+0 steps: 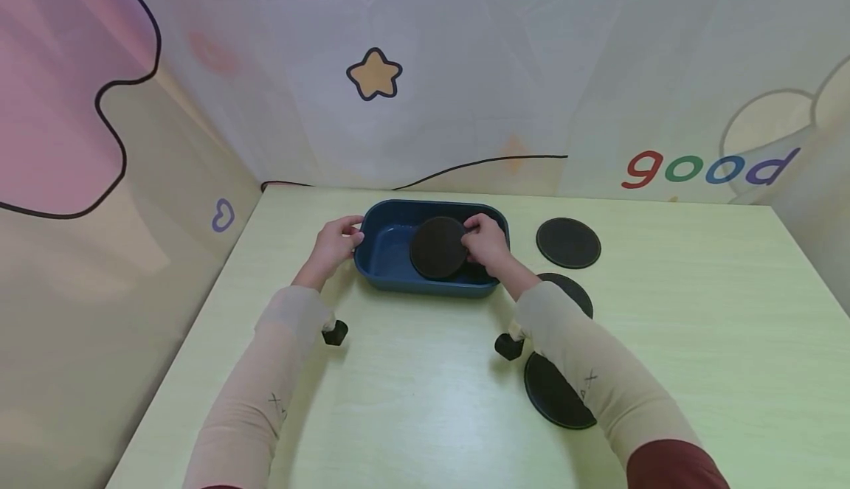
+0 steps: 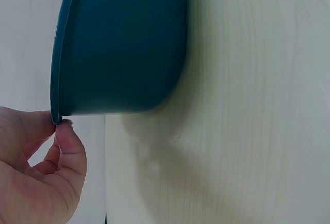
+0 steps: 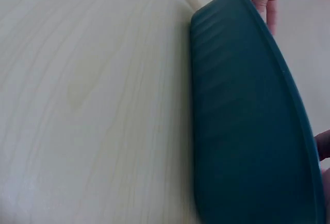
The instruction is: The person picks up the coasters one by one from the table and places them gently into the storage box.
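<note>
A dark blue rectangular dish (image 1: pixel 425 287) with rounded corners stands on the table. My left hand (image 1: pixel 335 244) pinches its left end at the rim; the left wrist view shows thumb and fingertip (image 2: pixel 69 139) meeting on the edge. Over the inside of the dish my right hand (image 1: pixel 488 244) grips a flat round black disc (image 1: pixel 434 249) by its right edge. The disc is tilted, its broad face toward the head camera. In the right wrist view the dish's side wall (image 3: pixel 247 110) hides the disc and most of the right hand.
Right of the dish lie three more black discs: one at the back (image 1: pixel 568 243), a middle one (image 1: pixel 576 293) and a front one (image 1: pixel 554 397), the latter two partly under my right forearm. A printed cloth wall (image 1: pixel 465 91) rises behind the pale wooden table (image 1: pixel 412 386).
</note>
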Tool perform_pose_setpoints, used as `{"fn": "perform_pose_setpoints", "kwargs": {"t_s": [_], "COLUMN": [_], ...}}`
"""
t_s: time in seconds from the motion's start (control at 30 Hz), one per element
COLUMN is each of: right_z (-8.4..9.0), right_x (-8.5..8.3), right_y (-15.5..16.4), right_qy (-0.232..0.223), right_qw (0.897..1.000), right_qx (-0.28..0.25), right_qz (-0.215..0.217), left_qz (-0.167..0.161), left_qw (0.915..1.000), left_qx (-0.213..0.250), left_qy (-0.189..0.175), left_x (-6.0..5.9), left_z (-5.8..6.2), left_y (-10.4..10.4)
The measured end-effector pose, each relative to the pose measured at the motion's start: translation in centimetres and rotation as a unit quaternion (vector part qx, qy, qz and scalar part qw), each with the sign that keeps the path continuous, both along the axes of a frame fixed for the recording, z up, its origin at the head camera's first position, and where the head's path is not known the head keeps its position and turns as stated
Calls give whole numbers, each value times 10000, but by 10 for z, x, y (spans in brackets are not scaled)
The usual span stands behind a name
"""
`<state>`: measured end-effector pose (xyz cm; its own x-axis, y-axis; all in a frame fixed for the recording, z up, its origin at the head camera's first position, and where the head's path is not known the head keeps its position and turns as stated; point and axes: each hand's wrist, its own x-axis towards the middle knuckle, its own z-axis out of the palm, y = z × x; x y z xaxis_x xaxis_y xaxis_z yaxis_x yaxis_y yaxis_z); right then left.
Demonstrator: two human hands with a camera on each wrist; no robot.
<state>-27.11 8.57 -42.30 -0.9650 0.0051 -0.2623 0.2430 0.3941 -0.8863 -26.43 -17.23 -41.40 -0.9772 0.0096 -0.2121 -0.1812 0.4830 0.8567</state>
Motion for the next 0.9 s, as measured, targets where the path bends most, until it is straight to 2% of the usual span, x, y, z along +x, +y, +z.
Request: {"fn": "perform_pose_setpoints", "kwargs": {"t_s": [0.17, 0.37, 0.63, 0.9], "right_z": [-1, 0, 12, 30], "right_x": [1, 3, 8, 17], "right_y": [-1, 0, 9, 29], "right_qy": [298, 814, 1044, 808], "right_qw": [9958, 9819, 9745, 9660], "right_qx": [857, 1681, 1721, 1491], "right_qz": [67, 310, 994, 1950], "left_qz": [-11, 17, 1, -35], "left_qw": [9999, 9998, 9997, 9997], "left_qx": [-88, -179, -229, -190], "left_qy": [51, 75, 118, 162], "left_x": [0, -1, 1, 1], "left_z": [-1, -1, 0, 0], "left_y": [1, 0, 1, 1]}}
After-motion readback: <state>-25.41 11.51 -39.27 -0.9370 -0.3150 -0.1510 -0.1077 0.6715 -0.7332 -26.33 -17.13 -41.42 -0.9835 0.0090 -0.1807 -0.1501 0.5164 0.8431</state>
